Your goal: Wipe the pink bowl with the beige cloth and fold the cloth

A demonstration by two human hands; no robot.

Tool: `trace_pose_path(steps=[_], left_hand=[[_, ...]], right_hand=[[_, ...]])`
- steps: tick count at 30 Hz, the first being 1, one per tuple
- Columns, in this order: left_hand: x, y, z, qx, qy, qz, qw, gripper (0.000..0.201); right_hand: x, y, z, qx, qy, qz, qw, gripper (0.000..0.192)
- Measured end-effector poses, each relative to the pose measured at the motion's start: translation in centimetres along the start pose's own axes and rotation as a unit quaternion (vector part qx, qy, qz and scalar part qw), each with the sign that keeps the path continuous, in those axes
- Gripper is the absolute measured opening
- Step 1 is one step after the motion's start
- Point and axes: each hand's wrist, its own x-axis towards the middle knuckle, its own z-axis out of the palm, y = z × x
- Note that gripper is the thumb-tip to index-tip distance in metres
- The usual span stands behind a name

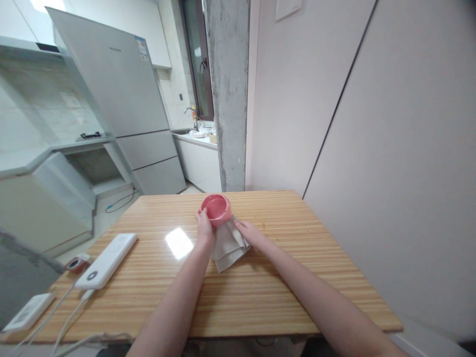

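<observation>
Bowl [216, 208] and cloth [228, 244] are the story here, mid-table. Nearest us on the left lie a white power bank [107, 260] and its cables. Further in, the beige cloth sits rumpled on the wooden table [282, 292]: soft, limp, easy to bunch anywhere. The right hand [250, 231] lies on its far edge, fingers resting flat, not clenched. Just beyond, the left hand [205, 225] grips the pink bowl's left rim, tilting it. It looks glazed, rigid, likely slick and chippable; rim and wall seem the best hold.
</observation>
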Motion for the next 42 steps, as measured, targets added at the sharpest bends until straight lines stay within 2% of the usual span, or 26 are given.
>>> trace_pose_path(steps=[2,3,5,6,8,10,12,14,16,17,20,22,24,27,29,32,34,36,37,38,40,41,42], left_hand=[[-0.1,-0.2,0.0,0.010,-0.004,-0.005,1.000,0.018],[-0.2,-0.4,0.1,0.017,-0.007,-0.003,1.000,0.018],[-0.5,-0.8,0.2,0.033,-0.034,-0.001,0.999,0.020],[-0.7,-1.0,0.3,0.039,-0.061,-0.002,0.997,0.022],[-1.1,-1.3,0.6,0.042,-0.137,-0.019,0.989,0.026],[-1.5,-1.3,0.8,0.037,-0.219,-0.057,0.973,0.032],[-1.8,-1.1,0.9,0.039,-0.264,-0.096,0.959,0.037],[-2.0,-1.1,0.8,0.076,-0.266,-0.104,0.955,0.040],[-2.2,-1.1,0.6,0.157,-0.267,-0.066,0.949,0.038],[-2.4,-1.1,0.5,0.204,-0.283,-0.037,0.936,0.034],[-3.1,-1.1,0.2,0.311,-0.377,0.039,0.872,0.015],[-3.6,-1.0,0.0,0.348,-0.430,0.062,0.830,0.009],[-3.8,-0.9,-0.3,0.381,-0.452,0.085,0.802,0.014],[-3.8,-1.0,-0.8,0.444,-0.464,0.150,0.752,0.027],[-3.8,-0.9,-1.0,0.502,-0.472,0.198,0.697,0.031],[-3.9,-0.7,-0.9,0.587,-0.478,0.243,0.607,0.020],[-4.0,-0.6,-0.7,0.619,-0.472,0.254,0.574,0.010],[-4.0,-0.6,-0.5,0.626,-0.454,0.255,0.580,0.008],[-3.9,-0.6,-0.4,0.619,-0.440,0.250,0.601,0.008],[-3.7,-0.7,-0.3,0.600,-0.420,0.241,0.636,0.009],[-3.1,-0.8,-0.1,0.526,-0.372,0.210,0.735,0.011],[-2.6,-0.8,0.0,0.474,-0.343,0.188,0.789,0.012],[-2.2,-0.7,0.0,0.416,-0.313,0.161,0.839,0.012]], right_hand=[[-0.2,-0.9,-0.6,-0.134,0.048,-0.108,0.984,0.031],[-0.3,-1.4,-0.9,-0.183,0.049,-0.149,0.971,0.044],[-0.5,-2.2,-1.3,-0.224,0.014,-0.218,0.950,0.069],[-0.5,-2.5,-1.4,-0.235,-0.012,-0.235,0.943,0.073],[-0.6,-2.7,-1.4,-0.252,-0.039,-0.247,0.935,0.066],[-0.4,-2.6,-1.5,-0.269,-0.028,-0.254,0.929,0.047],[0.3,-2.4,-2.1,-0.284,0.014,-0.260,0.923,0.035],[1.2,-2.2,-3.6,-0.304,0.089,-0.254,0.914,0.032],[2.3,-1.9,-6.0,-0.333,0.194,-0.231,0.893,0.032],[2.8,-1.7,-7.5,-0.348,0.249,-0.215,0.878,0.033],[3.7,-0.8,-12.2,-0.389,0.354,-0.189,0.829,0.036],[3.9,-0.1,-14.6,-0.401,0.397,-0.148,0.812,0.039],[3.9,0.5,-16.0,-0.406,0.422,-0.106,0.804,0.040],[3.9,1.0,-16.5,-0.414,0.426,-0.079,0.801,0.039],[3.9,1.2,-16.3,-0.421,0.419,-0.076,0.801,0.039],[4.0,1.3,-16.1,-0.437,0.410,-0.062,0.799,0.039],[4.0,1.3,-16.1,-0.452,0.400,-0.045,0.796,0.039],[3.8,1.0,-16.0,-0.472,0.391,-0.028,0.789,0.040],[3.6,0.7,-15.8,-0.485,0.394,-0.019,0.781,0.042],[3.5,0.3,-15.4,-0.498,0.401,-0.015,0.769,0.046],[3.1,-0.7,-14.1,-0.523,0.406,-0.039,0.748,0.056],[2.9,-1.3,-13.0,-0.532,0.390,-0.064,0.749,0.058],[2.6,-1.8,-11.7,-0.537,0.352,-0.095,0.761,0.056]])
